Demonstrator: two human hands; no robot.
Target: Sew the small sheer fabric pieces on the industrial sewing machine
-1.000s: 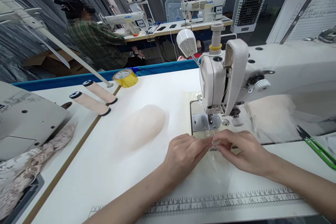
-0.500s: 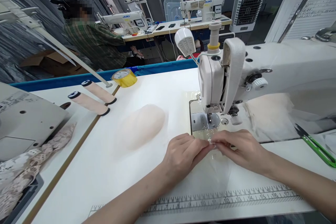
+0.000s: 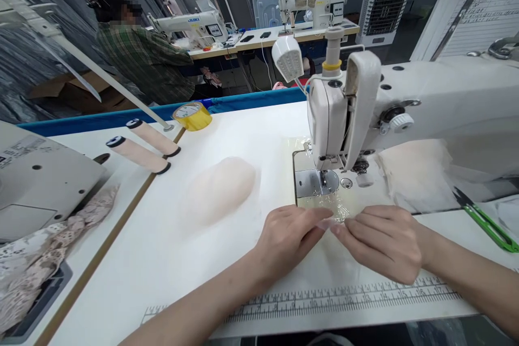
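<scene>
My left hand [image 3: 286, 235] and my right hand [image 3: 383, 240] are together in front of the sewing machine's needle area. Between their fingertips is a small, thin, whitish translucent strip [image 3: 329, 223], pinched from both sides. Whether it is sheer fabric or plastic I cannot tell. Just behind the hands lie the metal needle plate [image 3: 311, 184] and the presser foot [image 3: 323, 177] of the white sewing machine [image 3: 332, 113]. Left of my left hand, a sheer beige piece of fabric [image 3: 223, 189] rests on the white table.
Two beige thread cones [image 3: 138, 155] lie at the left near a yellow tape roll [image 3: 192, 116]. Green thread snips [image 3: 488, 224] and sheer cloth [image 3: 417, 170] are at the right. A printed ruler [image 3: 316, 303] runs along the front edge. A person [image 3: 140, 59] sits at another machine.
My right hand has turned more palm-down and moved slightly right, its fingers now curled in. More of the translucent strip shows between the hands. My left hand stays nearly in place.
</scene>
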